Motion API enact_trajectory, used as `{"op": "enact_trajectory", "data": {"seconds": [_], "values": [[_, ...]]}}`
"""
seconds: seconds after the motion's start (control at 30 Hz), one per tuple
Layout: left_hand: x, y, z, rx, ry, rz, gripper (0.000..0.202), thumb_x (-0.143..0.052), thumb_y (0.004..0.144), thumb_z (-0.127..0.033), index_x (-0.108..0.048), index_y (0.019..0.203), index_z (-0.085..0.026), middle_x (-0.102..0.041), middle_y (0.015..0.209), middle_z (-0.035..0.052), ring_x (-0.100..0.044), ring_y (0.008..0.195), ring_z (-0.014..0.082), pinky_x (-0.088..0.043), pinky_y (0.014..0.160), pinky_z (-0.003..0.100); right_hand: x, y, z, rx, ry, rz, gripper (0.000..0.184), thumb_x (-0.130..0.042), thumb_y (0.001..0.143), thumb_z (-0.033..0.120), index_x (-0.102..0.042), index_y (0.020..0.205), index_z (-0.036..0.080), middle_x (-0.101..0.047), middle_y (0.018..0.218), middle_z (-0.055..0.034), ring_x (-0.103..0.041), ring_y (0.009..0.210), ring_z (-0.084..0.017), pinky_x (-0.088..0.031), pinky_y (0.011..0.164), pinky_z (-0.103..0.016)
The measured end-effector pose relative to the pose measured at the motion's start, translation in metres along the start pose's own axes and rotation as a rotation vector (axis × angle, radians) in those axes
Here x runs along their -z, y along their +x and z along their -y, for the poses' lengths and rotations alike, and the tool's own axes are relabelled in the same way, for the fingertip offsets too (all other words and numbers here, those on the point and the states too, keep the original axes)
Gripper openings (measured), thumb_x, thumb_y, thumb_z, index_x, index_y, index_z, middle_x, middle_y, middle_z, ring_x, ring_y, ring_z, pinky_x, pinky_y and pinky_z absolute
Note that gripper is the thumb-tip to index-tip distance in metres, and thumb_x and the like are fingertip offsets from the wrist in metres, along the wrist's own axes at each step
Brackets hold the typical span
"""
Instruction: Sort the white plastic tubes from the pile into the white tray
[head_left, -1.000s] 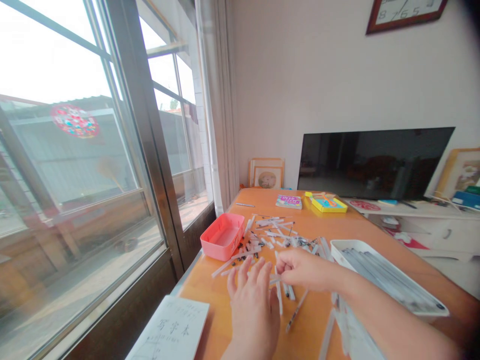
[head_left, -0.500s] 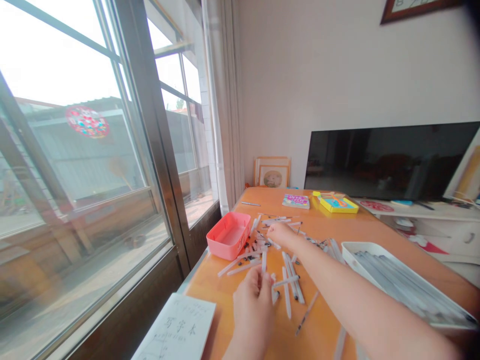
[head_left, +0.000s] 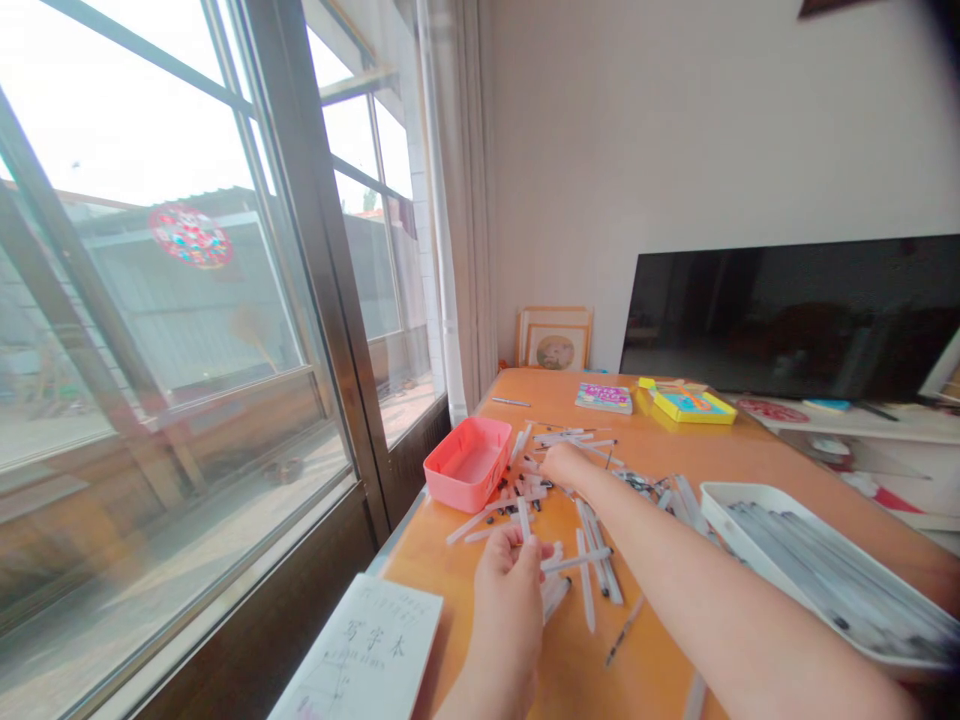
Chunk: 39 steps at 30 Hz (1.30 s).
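My left hand (head_left: 504,590) is closed near the front of the table, pinching a whitish translucent pen barrel (head_left: 524,517) that points up and away. My right hand (head_left: 564,464) reaches far across, its fingers curled down among small pen parts; whatever they grip is hidden. Around both hands lie loose pen pieces: clear barrels (head_left: 586,580), white and black caps (head_left: 531,492), and a thin dark refill (head_left: 624,630). Beyond my right hand, more pens (head_left: 574,437) lie scattered.
A pink open box (head_left: 469,465) stands left of the pile. On the right, a white tray (head_left: 716,497) holds many grey pens. A notebook (head_left: 367,650) lies front left, beside the window. Further back are a small book (head_left: 604,398) and a yellow box (head_left: 697,412).
The whole view has shifted slightly. My left hand has turned a little and raised its barrel; my right hand stays bent over the parts, slightly more curled.
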<state>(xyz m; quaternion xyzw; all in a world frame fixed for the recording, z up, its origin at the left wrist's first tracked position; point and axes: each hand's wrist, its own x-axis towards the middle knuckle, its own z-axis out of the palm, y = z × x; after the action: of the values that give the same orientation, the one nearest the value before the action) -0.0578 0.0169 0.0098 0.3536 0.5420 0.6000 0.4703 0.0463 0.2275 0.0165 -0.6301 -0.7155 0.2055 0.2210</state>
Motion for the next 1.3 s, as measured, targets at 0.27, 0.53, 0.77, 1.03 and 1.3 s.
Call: {"op": "enact_trajectory", "data": {"seconds": [0.27, 0.53, 0.77, 1.03, 1.3], "values": [[-0.004, -0.001, 0.005, 0.071, -0.073, 0.084, 0.045, -0.077, 0.076, -0.054, -0.074, 0.101, -0.017, -0.075, 0.101, 0.0139, -0.061, 0.077, 0.0208, -0.045, 0.075, 0.034, 0.047, -0.055, -0.003, 0.024, 0.565, -0.009, 0.018, -0.055, 0.096, 0.03, -0.063, 0.1, 0.015, -0.072, 0.089, -0.006, -0.067, 0.07, -0.014, -0.046, 0.052, -0.021], [-0.009, -0.004, 0.004, 0.063, -0.093, 0.197, 0.053, -0.085, 0.065, -0.059, -0.077, 0.094, -0.016, -0.073, 0.088, 0.0106, -0.058, 0.073, 0.0179, -0.042, 0.074, 0.031, 0.082, -0.118, 0.001, 0.132, 1.075, -0.134, 0.029, -0.075, 0.078, 0.038, -0.06, 0.093, 0.019, -0.073, 0.085, -0.0037, -0.064, 0.066, -0.013, -0.037, 0.047, -0.019], [-0.013, -0.005, 0.005, 0.05, -0.08, 0.24, 0.053, -0.084, 0.065, -0.06, -0.077, 0.091, -0.014, -0.07, 0.08, 0.008, -0.057, 0.072, 0.0176, -0.04, 0.071, 0.03, 0.077, -0.129, 0.0, 0.126, 1.004, -0.102, 0.027, -0.071, 0.081, 0.039, -0.059, 0.096, 0.02, -0.075, 0.087, -0.0053, -0.064, 0.067, -0.014, -0.036, 0.048, -0.02], [-0.013, -0.003, 0.011, 0.01, -0.058, 0.265, 0.045, -0.083, 0.068, -0.057, -0.075, 0.087, -0.016, -0.067, 0.075, 0.0049, -0.057, 0.073, 0.0178, -0.041, 0.072, 0.03, 0.081, -0.141, -0.008, 0.167, 0.777, 0.081, 0.018, -0.068, 0.079, 0.034, -0.062, 0.088, 0.02, -0.072, 0.081, -0.0013, -0.063, 0.075, -0.016, -0.046, 0.068, -0.026], [-0.011, -0.004, 0.009, 0.036, -0.048, 0.243, 0.048, -0.082, 0.071, -0.056, -0.077, 0.096, -0.015, -0.071, 0.085, 0.0073, -0.056, 0.071, 0.0157, -0.04, 0.071, 0.028, 0.078, -0.11, -0.052, 0.018, 0.104, -0.073, 0.023, -0.049, 0.086, 0.027, -0.067, 0.099, 0.02, -0.072, 0.081, -0.0023, -0.062, 0.068, -0.016, -0.04, 0.059, -0.024]]}}
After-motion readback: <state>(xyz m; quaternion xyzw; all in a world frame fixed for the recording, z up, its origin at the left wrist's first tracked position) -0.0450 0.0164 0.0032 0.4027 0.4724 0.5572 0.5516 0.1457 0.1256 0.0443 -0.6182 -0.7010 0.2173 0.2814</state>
